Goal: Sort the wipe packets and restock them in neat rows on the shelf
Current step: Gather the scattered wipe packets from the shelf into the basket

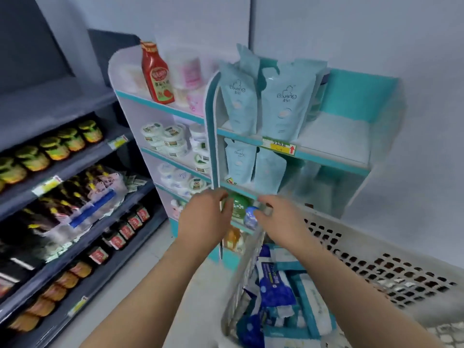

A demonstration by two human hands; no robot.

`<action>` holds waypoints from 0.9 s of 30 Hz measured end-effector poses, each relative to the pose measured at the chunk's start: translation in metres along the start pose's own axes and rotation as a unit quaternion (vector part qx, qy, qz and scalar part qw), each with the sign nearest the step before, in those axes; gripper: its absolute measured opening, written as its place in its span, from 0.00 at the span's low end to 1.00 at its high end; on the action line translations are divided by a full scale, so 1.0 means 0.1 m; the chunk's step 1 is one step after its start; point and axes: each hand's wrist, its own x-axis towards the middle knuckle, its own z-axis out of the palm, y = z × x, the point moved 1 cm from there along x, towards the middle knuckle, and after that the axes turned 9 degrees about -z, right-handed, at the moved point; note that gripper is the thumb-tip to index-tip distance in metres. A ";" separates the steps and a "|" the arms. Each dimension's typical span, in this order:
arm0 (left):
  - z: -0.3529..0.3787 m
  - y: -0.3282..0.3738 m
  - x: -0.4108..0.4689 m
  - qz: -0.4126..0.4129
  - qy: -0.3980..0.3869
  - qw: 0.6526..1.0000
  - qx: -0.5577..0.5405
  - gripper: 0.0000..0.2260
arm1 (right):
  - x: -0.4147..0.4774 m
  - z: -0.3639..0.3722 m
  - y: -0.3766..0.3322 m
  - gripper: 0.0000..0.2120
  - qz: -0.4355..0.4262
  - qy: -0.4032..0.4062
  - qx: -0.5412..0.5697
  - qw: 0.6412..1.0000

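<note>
My left hand (208,217) reaches to a low tier of the teal and white shelf (331,162), its fingers curled round the left edge of a green wipe packet (239,205) standing there. Just to the right, my right hand (278,218) pinches a small blue and white wipe packet (251,218) at the shelf's front edge. Below my right forearm a white perforated basket (391,270) holds several blue and teal wipe packets (276,287) in a loose heap. The frame is blurred, so finger contact is not sharp.
Pale blue pouches (283,106) stand on the two upper tiers, with bare room to their right. A side rack holds a ketchup bottle (157,74) and round tubs (170,139). Dark shelves of jars (57,146) and sachets run along the left. Grey floor lies between.
</note>
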 end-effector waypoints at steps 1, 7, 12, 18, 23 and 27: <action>-0.14 -0.17 0.08 -0.002 0.016 1.000 0.008 0.12 | 0.11 0.03 -0.26 0.17 -0.027 0.008 -0.005 1.000; -1.09 -1.41 0.56 -0.036 0.066 0.994 0.082 0.13 | 0.81 0.67 -1.66 0.19 -0.155 0.002 -0.046 0.987; -1.99 -2.42 0.83 -0.083 0.107 0.985 0.102 0.11 | 1.33 1.36 -2.81 0.22 -0.207 -0.026 -0.026 0.978; -2.79 -3.51 1.13 -0.152 0.165 0.966 0.125 0.12 | 1.91 2.10 -3.97 0.21 -0.277 -0.068 -0.010 0.958; -3.17 -4.34 1.45 -0.233 0.199 0.948 0.089 0.11 | 2.48 2.70 -4.70 0.22 -0.327 -0.110 -0.008 0.939; -3.41 -4.99 1.80 -0.301 0.224 0.922 0.098 0.12 | 3.01 3.18 -5.23 0.21 -0.364 -0.153 -0.010 0.919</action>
